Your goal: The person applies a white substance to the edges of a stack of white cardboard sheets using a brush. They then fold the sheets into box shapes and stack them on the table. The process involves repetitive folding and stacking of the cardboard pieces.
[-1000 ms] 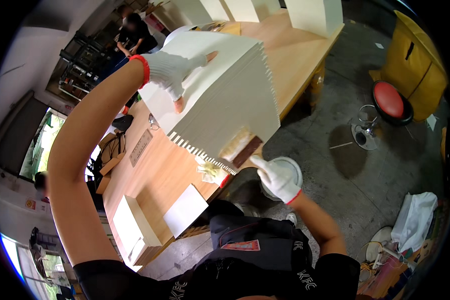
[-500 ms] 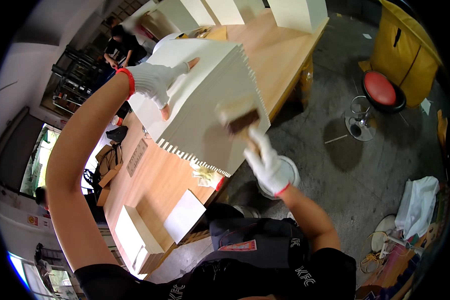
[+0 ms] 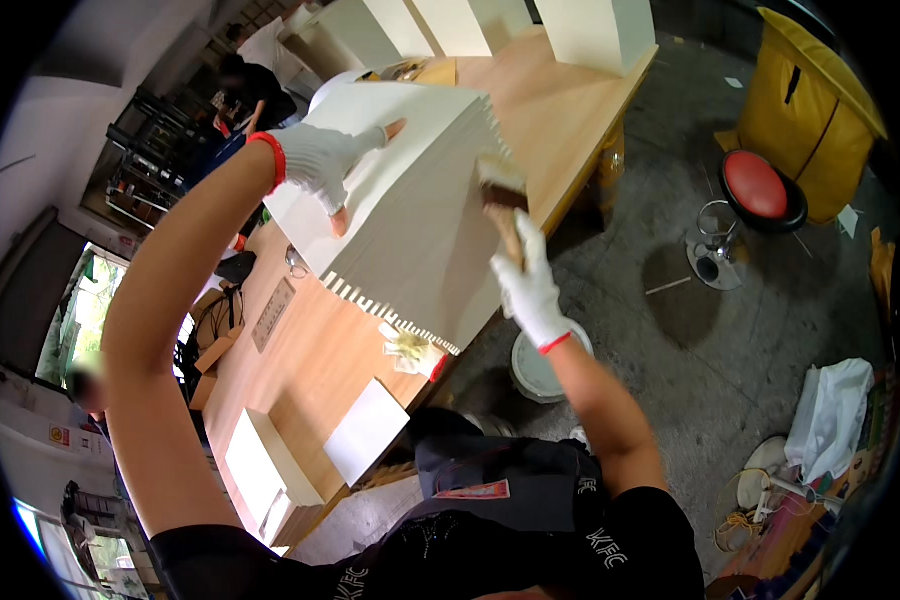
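A tall stack of pale sheets or boards (image 3: 410, 225) lies on the wooden table, its top white and its facing side grey. Along two edges of that side runs a row of small staggered notches. My left hand (image 3: 320, 165), in a white glove with bare fingertips showing, rests on the stack's top with its fingers spread. In my gloved right hand (image 3: 532, 295) is the wooden handle of a wide paintbrush (image 3: 504, 195). The pale, blurred bristles are at the right part of the grey side; whether they touch it I cannot tell.
A white bucket (image 3: 540, 368) stands on the floor below my right hand. On the table (image 3: 320, 355) lie a crumpled glove (image 3: 410, 348), a white sheet (image 3: 367, 430) and a smaller stack (image 3: 270, 470). Right are a red-topped stool (image 3: 755, 183) and a yellow bag (image 3: 810, 110). People are in the background.
My right hand has carried the paintbrush up and to the right along the stack's grey side. My left hand stays on the stack's top.
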Tool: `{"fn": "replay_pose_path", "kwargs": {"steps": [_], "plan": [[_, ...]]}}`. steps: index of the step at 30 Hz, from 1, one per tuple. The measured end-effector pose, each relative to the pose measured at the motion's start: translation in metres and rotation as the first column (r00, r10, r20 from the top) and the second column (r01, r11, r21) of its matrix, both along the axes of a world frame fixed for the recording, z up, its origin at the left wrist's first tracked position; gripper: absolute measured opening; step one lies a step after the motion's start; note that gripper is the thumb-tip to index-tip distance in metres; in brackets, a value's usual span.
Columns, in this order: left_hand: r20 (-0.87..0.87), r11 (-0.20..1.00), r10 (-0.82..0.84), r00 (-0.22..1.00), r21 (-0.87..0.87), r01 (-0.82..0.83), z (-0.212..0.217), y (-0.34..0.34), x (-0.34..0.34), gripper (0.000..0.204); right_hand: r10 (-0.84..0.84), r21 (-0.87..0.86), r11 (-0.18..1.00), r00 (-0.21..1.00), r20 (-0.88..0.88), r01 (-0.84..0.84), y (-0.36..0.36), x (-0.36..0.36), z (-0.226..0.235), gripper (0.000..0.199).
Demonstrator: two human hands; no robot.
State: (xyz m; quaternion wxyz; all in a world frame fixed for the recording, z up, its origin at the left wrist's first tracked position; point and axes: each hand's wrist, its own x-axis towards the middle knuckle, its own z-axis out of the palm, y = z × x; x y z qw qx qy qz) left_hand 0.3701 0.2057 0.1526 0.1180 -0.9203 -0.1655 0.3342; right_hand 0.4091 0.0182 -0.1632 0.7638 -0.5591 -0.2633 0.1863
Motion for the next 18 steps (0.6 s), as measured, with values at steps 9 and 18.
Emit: {"fn": "replay_pose_path", "kwargs": {"steps": [9,18], "plan": [[-0.024,1.0,-0.002,1.0,0.027,0.002,-0.001,-0.007,0.002,0.155,0.085,-0.023,0.996,0.996,-0.035,-0.086,-0.026,-0.019,0.001,0.061],[-0.003,0.999,0.009,1.0,-0.047,-0.009,0.003,-0.004,0.0,0.154,0.03,-0.104,0.995,0.935,0.353,0.007,-0.076,-0.022,-0.012,0.065]]}}
